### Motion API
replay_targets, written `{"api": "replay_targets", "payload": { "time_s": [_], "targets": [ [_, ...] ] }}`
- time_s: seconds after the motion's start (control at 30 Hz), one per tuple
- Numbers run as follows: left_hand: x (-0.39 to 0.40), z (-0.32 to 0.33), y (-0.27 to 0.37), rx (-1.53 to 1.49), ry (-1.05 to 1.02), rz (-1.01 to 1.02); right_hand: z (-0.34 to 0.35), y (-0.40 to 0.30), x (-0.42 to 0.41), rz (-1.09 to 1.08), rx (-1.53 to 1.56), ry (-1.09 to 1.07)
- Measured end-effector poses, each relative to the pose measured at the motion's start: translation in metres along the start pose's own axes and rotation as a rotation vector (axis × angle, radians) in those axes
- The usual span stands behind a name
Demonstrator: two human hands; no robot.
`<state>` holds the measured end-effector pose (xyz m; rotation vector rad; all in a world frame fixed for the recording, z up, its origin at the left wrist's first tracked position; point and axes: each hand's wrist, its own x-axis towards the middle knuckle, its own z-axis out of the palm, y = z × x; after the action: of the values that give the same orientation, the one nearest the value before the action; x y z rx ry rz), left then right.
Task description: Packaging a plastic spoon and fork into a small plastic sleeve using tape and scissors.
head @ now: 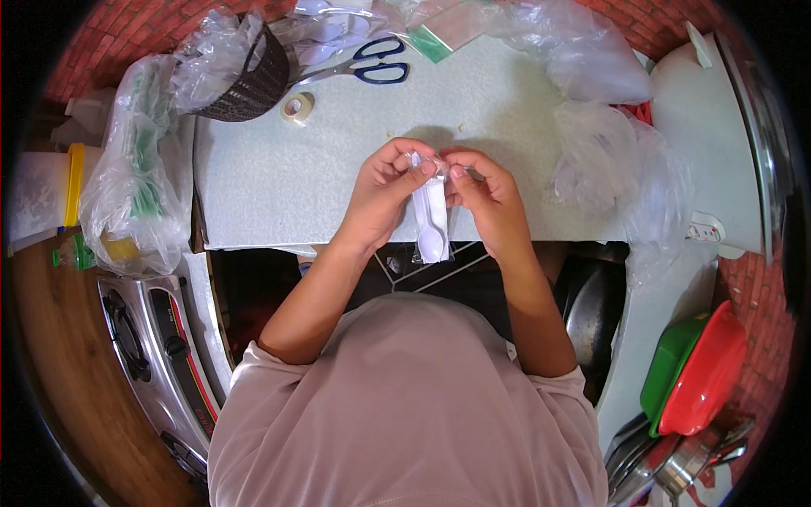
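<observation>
A white plastic spoon [431,242] hangs bowl-down in a clear plastic sleeve [451,255], beside a folded white paper napkin [439,201]. My left hand [388,190] pinches the upper end of this packet between thumb and fingers. On the other side, my right hand [485,193] grips the gathered top of the sleeve with thumb and forefinger. Both hands are close together above the front part of the pale tabletop [285,184]. The packet's lower end reaches past the table's front edge. My fingers partly hide the sleeve's top.
Blue-handled scissors [382,62] and a roll of tape [296,109] lie toward the back left. A dark woven basket [250,89] holds clear plastic bags. More wrapped spoons [329,38] are at the back. Plastic bags [595,155] lie right; a gas stove [155,355] stands left.
</observation>
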<state>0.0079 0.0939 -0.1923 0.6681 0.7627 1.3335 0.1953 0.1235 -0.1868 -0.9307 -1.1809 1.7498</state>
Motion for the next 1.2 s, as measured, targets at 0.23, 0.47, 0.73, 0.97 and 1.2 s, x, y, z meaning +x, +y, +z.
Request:
{"api": "replay_targets", "payload": {
  "time_s": [0.23,0.47,0.73,0.97,1.2],
  "targets": [
    [0.000,0.002,-0.002,0.020,0.018,0.024,0.005,-0.001,-0.009,-0.143,-0.070,0.014],
    [-0.002,0.003,-0.007,0.075,0.024,0.084,0.015,0.003,-0.012,-0.216,-0.166,0.091],
    [-0.006,0.012,0.009,0.009,0.065,0.024,0.009,0.001,-0.013,-0.097,-0.175,0.082],
    [-0.016,0.006,0.009,0.387,0.069,0.111,0.002,0.002,-0.012,-0.164,-0.165,0.090],
    [-0.014,0.000,0.004,0.282,0.067,0.068,-0.011,0.004,-0.007,-0.150,-0.204,-0.022]
  ]
}}
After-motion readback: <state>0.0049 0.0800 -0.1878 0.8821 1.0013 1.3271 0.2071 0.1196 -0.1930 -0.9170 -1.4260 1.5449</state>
